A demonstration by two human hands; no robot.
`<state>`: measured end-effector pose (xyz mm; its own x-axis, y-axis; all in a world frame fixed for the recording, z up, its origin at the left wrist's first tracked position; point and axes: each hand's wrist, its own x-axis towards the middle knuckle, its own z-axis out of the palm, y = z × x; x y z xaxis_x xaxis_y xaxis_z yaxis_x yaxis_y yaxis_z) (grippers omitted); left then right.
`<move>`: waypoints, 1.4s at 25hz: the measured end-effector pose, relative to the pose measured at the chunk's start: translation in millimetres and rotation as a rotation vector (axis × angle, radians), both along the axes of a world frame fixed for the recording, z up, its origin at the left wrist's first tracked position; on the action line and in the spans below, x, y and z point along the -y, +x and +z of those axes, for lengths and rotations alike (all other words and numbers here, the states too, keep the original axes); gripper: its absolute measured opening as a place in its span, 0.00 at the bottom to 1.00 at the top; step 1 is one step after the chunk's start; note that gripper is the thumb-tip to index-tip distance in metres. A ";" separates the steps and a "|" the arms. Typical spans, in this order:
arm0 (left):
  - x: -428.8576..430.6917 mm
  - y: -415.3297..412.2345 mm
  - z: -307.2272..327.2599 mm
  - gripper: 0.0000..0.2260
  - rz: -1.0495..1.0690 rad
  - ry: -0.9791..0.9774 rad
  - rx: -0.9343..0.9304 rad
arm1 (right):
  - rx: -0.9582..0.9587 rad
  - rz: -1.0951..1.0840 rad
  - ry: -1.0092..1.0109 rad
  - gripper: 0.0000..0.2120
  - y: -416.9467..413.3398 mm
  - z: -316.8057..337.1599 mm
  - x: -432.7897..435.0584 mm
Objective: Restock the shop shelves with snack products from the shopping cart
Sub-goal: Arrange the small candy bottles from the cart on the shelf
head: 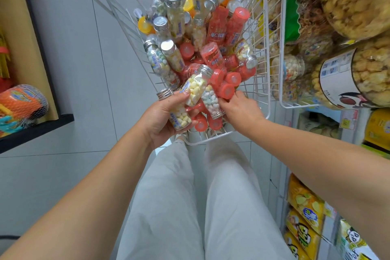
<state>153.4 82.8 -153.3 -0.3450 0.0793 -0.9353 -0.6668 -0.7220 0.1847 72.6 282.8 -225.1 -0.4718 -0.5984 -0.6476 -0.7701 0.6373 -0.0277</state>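
Candy bottles being gathered from the cart

Two yellow-candy bottles (195,87) are gripped in the left hand (162,118), and a blue-candy bottle (211,101) is pinched by the right hand (242,110), all over the shopping cart (211,138). If a third is crammed in, the smooth round bottles could be squeezed out and dropped.

Noting pale grey floor tiles (63,53) across the aisle. Light grey trousers (223,200) fill lower centre. At left I see an orange packet in white netting (20,104) resting on a black ledge (35,131), beside a brown panel (23,27). A dark cord (9,237) lies on the tiles, lower left.
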 end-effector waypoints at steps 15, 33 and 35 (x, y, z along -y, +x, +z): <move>-23.9 -23.6 75.7 0.16 -0.040 0.136 -0.184 | 0.509 -1.342 -0.854 0.17 1.7 167.0 -42.9; -244.8 -73.6 368.0 0.36 -0.567 0.550 -0.820 | -0.105 -1.690 -1.788 0.19 85.3 480.8 -197.7; -288.1 -65.4 379.2 0.34 -0.553 0.595 -0.876 | -0.207 -1.746 -1.801 0.15 93.6 493.6 -236.1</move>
